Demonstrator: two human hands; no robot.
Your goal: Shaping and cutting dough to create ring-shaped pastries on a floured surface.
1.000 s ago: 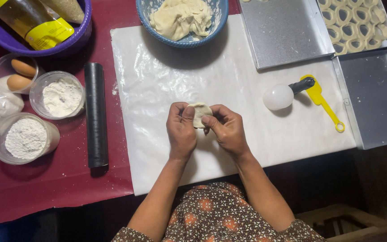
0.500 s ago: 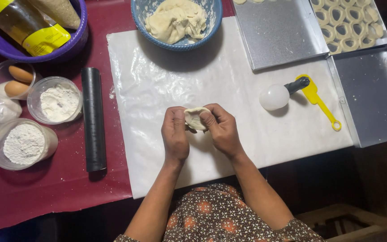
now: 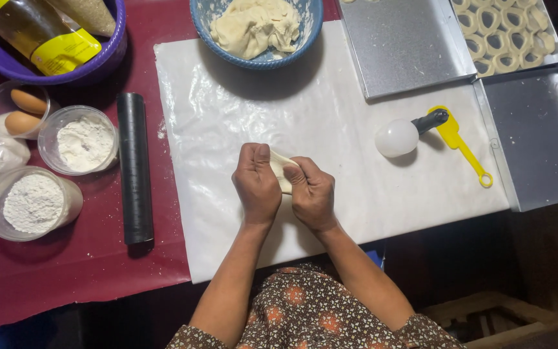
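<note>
A small piece of pale dough (image 3: 281, 169) is pinched between my left hand (image 3: 256, 183) and my right hand (image 3: 313, 193), both curled around it just above the white plastic sheet (image 3: 330, 129) that covers the table. Most of the piece is hidden by my fingers. At the far edge of the sheet stands a blue bowl (image 3: 205, 16) holding a large lump of the same dough (image 3: 253, 26).
A black rolling pin (image 3: 134, 168) lies left of the sheet, beside two flour tubs (image 3: 33, 201) (image 3: 84, 140) and a cup of eggs (image 3: 22, 110). A purple bowl (image 3: 92, 61) holds an oil bottle. Right: metal trays (image 3: 408, 45), one with dough rings (image 3: 498, 32), a white bulb-shaped tool (image 3: 398, 137), a yellow scoop (image 3: 460, 145).
My hands have kept working the dough piece, with the fingers closing more tightly over it. The view has shifted slightly; nothing else on the table moved.
</note>
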